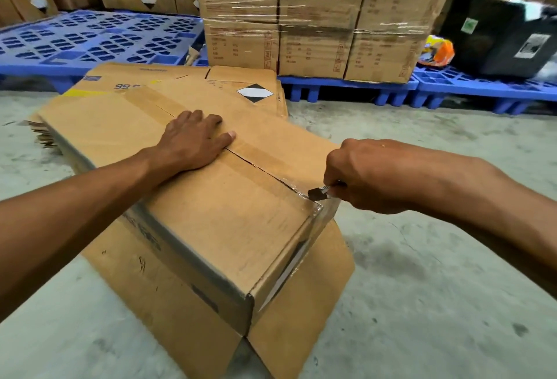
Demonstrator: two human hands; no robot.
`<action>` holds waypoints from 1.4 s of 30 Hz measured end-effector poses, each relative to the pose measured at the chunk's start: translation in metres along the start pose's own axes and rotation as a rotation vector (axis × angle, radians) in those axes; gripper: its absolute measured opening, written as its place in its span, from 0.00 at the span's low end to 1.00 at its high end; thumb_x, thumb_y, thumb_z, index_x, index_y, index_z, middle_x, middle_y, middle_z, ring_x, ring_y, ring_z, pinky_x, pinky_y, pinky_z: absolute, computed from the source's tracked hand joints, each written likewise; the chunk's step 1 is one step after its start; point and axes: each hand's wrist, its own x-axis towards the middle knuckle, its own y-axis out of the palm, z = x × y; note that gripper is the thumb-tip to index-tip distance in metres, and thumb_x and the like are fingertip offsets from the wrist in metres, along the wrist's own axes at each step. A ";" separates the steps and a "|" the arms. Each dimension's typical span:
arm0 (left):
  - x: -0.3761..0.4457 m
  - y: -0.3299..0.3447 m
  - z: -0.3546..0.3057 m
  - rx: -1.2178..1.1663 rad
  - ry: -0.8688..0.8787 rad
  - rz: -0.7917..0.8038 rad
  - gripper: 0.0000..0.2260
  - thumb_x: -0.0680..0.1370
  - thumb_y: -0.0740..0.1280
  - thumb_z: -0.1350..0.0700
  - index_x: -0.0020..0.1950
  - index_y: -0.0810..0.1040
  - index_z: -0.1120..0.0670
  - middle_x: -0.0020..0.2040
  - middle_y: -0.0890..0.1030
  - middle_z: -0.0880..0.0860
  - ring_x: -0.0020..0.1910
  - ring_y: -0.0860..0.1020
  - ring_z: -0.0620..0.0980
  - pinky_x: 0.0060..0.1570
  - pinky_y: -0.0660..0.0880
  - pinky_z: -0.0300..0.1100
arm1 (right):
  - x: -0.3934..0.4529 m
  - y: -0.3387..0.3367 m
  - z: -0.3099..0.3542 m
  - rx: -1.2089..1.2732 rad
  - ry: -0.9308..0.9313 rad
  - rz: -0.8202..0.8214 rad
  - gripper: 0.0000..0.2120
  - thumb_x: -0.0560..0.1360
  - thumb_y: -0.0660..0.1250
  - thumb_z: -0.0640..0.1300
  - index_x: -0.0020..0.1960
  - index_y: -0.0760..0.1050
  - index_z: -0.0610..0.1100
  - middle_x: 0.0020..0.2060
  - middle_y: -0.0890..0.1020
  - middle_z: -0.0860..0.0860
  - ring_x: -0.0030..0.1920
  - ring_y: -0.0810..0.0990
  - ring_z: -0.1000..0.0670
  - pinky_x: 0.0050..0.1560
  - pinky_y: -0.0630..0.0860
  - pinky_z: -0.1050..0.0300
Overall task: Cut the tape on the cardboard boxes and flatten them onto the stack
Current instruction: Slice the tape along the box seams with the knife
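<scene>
A cardboard box (229, 222) stands on the concrete floor (437, 273) in the middle of the view, with its lower flaps spread out on the floor toward 6 o'clock. What is inside the box cannot be seen, because the top flaps are closed. A strip of brown tape (265, 152) runs along the top seam, and the seam looks split open on the part near the right hand.

The left hand (193, 140) lies flat on the top of the box, fingers spread, pressing it. The right hand (370, 176) is curled around a small cutter (321, 193); most of the cutter is hidden in the fist, and its dark tip touches the tape at the box edge toward 3 o'clock.

Just behind the box, toward 11 o'clock, lies the stack of flattened boxes (187, 83). At 12 o'clock wrapped cartons (313, 16) stand on a blue pallet (346, 83). The floor toward 4 o'clock is open.
</scene>
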 end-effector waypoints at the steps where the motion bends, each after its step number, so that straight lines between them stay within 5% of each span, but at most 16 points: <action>1: 0.001 0.000 -0.001 0.004 0.002 -0.001 0.28 0.78 0.52 0.36 0.72 0.65 0.50 0.69 0.69 0.58 0.70 0.63 0.58 0.67 0.61 0.54 | -0.003 0.002 -0.003 0.010 0.005 0.000 0.08 0.80 0.59 0.46 0.55 0.75 0.45 0.33 0.65 0.55 0.30 0.66 0.56 0.27 0.62 0.61; 8: -0.001 0.003 -0.012 0.008 -0.035 0.035 0.27 0.79 0.53 0.38 0.72 0.64 0.52 0.70 0.67 0.60 0.70 0.62 0.59 0.68 0.61 0.55 | -0.014 0.022 -0.021 0.089 0.009 -0.025 0.11 0.80 0.59 0.47 0.58 0.77 0.46 0.31 0.64 0.57 0.29 0.65 0.56 0.27 0.60 0.62; 13: -0.008 -0.001 -0.061 -0.056 0.102 0.057 0.27 0.77 0.59 0.40 0.72 0.65 0.52 0.73 0.64 0.59 0.73 0.58 0.57 0.69 0.58 0.52 | -0.034 0.037 -0.041 0.200 0.069 0.033 0.10 0.79 0.60 0.49 0.50 0.79 0.47 0.35 0.77 0.54 0.34 0.76 0.52 0.31 0.70 0.59; 18: -0.011 0.005 -0.122 -0.102 0.299 0.120 0.30 0.76 0.58 0.35 0.72 0.65 0.50 0.74 0.63 0.58 0.73 0.58 0.57 0.68 0.58 0.51 | -0.043 0.072 -0.046 0.887 0.279 -0.084 0.13 0.80 0.59 0.46 0.43 0.75 0.40 0.28 0.80 0.51 0.21 0.73 0.57 0.26 0.69 0.62; 22: -0.010 0.016 -0.157 -0.099 0.321 0.187 0.34 0.73 0.59 0.31 0.71 0.66 0.51 0.71 0.68 0.58 0.70 0.63 0.58 0.64 0.62 0.53 | -0.045 0.089 -0.041 1.218 0.429 -0.068 0.14 0.81 0.58 0.43 0.41 0.73 0.38 0.26 0.77 0.47 0.20 0.71 0.53 0.24 0.68 0.61; 27: -0.010 0.019 -0.176 0.002 0.283 0.192 0.38 0.68 0.62 0.28 0.69 0.66 0.51 0.66 0.70 0.58 0.64 0.68 0.59 0.60 0.67 0.55 | -0.043 0.099 -0.040 1.289 0.461 -0.096 0.13 0.81 0.57 0.44 0.42 0.72 0.38 0.28 0.75 0.47 0.23 0.70 0.52 0.27 0.68 0.58; 32: -0.006 0.015 -0.179 -0.020 0.334 0.132 0.29 0.70 0.64 0.34 0.62 0.73 0.53 0.56 0.78 0.55 0.50 0.74 0.55 0.44 0.70 0.46 | -0.040 0.110 -0.040 1.332 0.452 -0.135 0.13 0.81 0.57 0.45 0.42 0.72 0.39 0.27 0.74 0.47 0.22 0.69 0.53 0.26 0.68 0.61; 42: -0.007 0.009 -0.175 -0.022 0.377 0.100 0.29 0.70 0.65 0.35 0.62 0.78 0.55 0.59 0.80 0.58 0.52 0.77 0.57 0.50 0.76 0.49 | -0.028 0.120 -0.027 1.382 0.378 -0.259 0.13 0.81 0.57 0.44 0.40 0.70 0.41 0.26 0.68 0.46 0.24 0.63 0.52 0.27 0.62 0.60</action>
